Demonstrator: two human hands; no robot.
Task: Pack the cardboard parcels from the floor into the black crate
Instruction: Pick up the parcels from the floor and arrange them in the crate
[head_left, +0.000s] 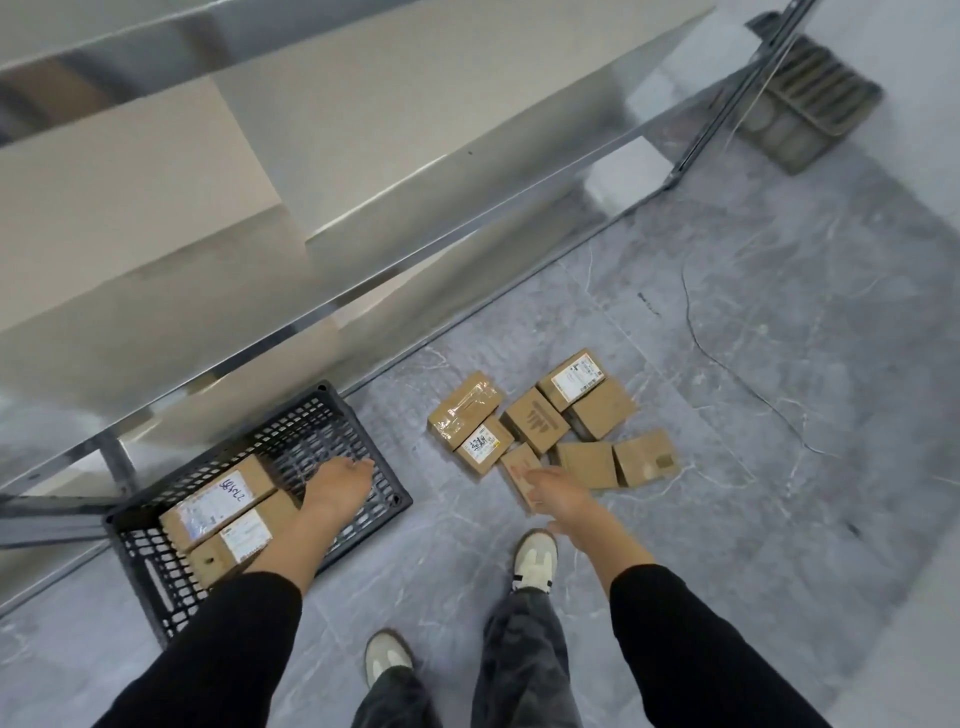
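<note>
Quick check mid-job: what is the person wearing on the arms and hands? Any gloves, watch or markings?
Both arms wear plain black long fabric sleeves. The left sleeve and the right sleeve each end partway along the forearm. The left hand and the right hand are bare: no gloves, and no watch, ring or markings show in this head view.

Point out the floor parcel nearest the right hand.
The narrow plain parcel at the cluster's near edge, partly covered by the right hand. All the others lie farther off, beyond it.
</note>
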